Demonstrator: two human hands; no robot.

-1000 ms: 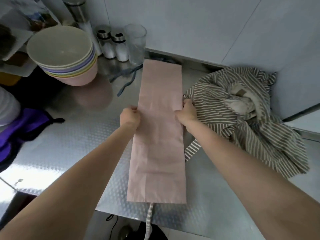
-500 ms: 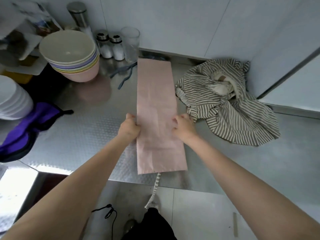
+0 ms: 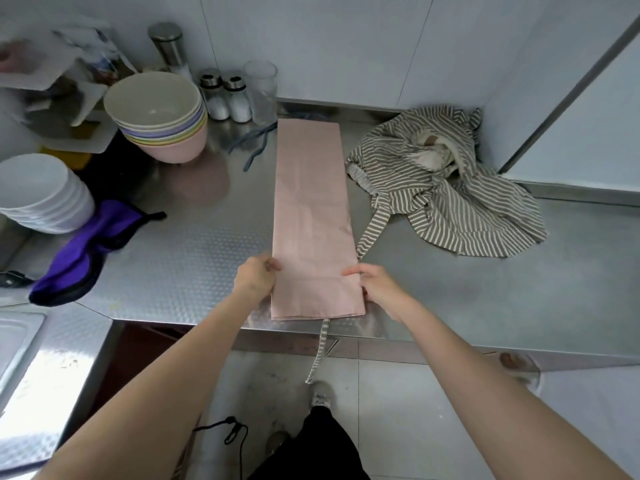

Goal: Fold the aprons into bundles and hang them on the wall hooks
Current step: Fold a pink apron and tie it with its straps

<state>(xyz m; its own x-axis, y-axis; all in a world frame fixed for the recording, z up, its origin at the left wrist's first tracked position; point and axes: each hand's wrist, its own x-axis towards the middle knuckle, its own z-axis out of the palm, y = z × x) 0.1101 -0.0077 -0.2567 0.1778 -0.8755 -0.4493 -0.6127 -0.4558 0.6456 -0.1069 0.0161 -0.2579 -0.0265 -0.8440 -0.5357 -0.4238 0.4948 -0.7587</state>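
The pink apron (image 3: 313, 216) lies on the desk (image 3: 180, 258), folded long but not bundled; the left hand (image 3: 254, 277) and right hand (image 3: 377, 285) pinch its near sides, while the striped apron (image 3: 450, 188) waits crumpled beside it, no hooks seen

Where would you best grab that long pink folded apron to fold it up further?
At the near end of the pink folded apron, one hand on each long edge from the sides. It lies flat as a narrow strip, so both near corners lift together.

Both hands' fingers (image 3: 273, 264) at the near end of a folded pink apron (image 3: 313, 216) on a steel counter (image 3: 180, 258)
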